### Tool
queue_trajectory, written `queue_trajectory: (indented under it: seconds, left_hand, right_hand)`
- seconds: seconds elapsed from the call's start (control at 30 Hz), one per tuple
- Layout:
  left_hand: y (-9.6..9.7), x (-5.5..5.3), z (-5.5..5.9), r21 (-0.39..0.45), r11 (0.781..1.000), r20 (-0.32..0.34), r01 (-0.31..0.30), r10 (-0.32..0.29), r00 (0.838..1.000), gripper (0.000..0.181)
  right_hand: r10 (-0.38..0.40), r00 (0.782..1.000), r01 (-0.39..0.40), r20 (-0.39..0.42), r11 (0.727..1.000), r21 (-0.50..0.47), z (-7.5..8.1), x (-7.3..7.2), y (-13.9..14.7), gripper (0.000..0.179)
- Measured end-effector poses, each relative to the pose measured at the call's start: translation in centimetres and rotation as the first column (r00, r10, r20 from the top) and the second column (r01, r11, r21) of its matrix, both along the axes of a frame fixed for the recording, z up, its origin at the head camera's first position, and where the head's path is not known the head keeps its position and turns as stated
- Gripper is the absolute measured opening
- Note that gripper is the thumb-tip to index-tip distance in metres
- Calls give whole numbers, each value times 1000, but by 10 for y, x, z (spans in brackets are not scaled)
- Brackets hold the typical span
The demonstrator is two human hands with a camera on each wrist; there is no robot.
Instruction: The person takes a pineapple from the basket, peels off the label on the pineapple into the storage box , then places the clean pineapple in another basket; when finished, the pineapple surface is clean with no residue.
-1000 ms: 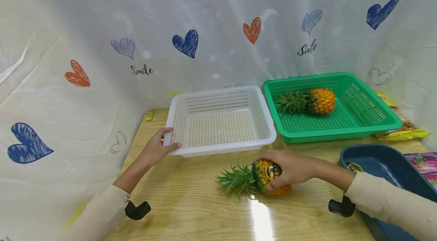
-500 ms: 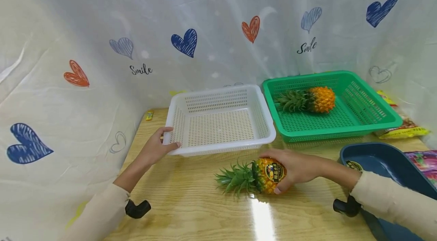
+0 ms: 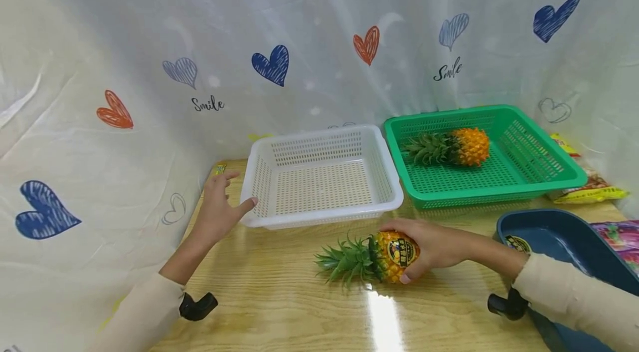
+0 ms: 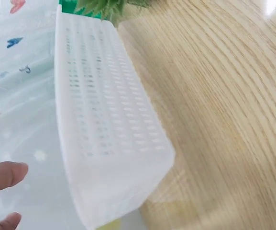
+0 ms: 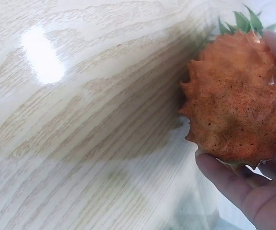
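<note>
A small orange pineapple (image 3: pixel 381 252) with a green crown and a black-and-gold label lies on its side on the wooden table. My right hand (image 3: pixel 441 244) grips its body from the right, and the crown points left. In the right wrist view the thumb and fingers (image 5: pixel 224 179) curl round its spiny base. A white slatted basket (image 3: pixel 324 215) stands behind it. My left hand (image 3: pixel 217 213) is at that basket's left end with fingers spread, thumb tip overlapping the rim corner. From the left wrist, the fingers (image 4: pixel 11 174) show apart from the basket wall (image 4: pixel 104 105).
Right of the white basket stands a green basket (image 3: pixel 499 194) holding another pineapple (image 3: pixel 473 147). A dark blue basin (image 3: pixel 554 230) sits at the right, with a yellow snack bag (image 3: pixel 594 195) and a purple bag (image 3: pixel 619 238) beyond. A small yellow packet (image 3: pixel 220 168) lies at back left.
My left hand has let go of the white basket's rim and spread its fingers, shifting slightly left and back. The right hand slid slightly right on the pineapple, uncovering more of the label.
</note>
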State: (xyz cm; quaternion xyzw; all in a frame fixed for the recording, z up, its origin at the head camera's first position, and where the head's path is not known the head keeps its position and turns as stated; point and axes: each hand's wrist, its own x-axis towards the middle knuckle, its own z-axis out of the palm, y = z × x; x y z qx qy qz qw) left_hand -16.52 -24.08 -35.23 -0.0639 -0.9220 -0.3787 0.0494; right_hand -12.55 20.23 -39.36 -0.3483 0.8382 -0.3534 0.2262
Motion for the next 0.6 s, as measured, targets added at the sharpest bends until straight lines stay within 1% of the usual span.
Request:
queue_trajectory:
  seconds: [0.1,0.13,0.2,0.3,0.4,0.47,0.6]
  left_hand:
    - [9,8,6,36,998,-70,48,-46,996,73]
    - [12,11,8,44,997,-86,68,-64,994,72]
    - [20,18,10,59,992,-97,107,-101,990,72]
    - [32,27,12,72,984,-78,163,-157,984,72]
    - [43,34,11,83,973,-53,217,-213,976,74]
    - [49,38,9,99,962,-44,256,-253,967,73]
    - [62,43,6,141,932,-31,335,-334,942,69]
  right_hand:
    - [5,1000,-5,9,1000,-8,-2,0,0,87]
    - [4,1000,-4,12,1000,-9,-3,0,0,87]
    - [1,1000,-1,14,1000,-6,-4,-1,0,87]
    - [-4,1000,4,17,1000,-11,-6,-1,0,86]
    - [-4,1000,5,17,1000,-25,-7,-2,0,86]
    - [-3,1000,4,16,999,-33,-8,-1,0,85]
    - [-2,1000,3,21,999,-44,-9,-1,0,85]
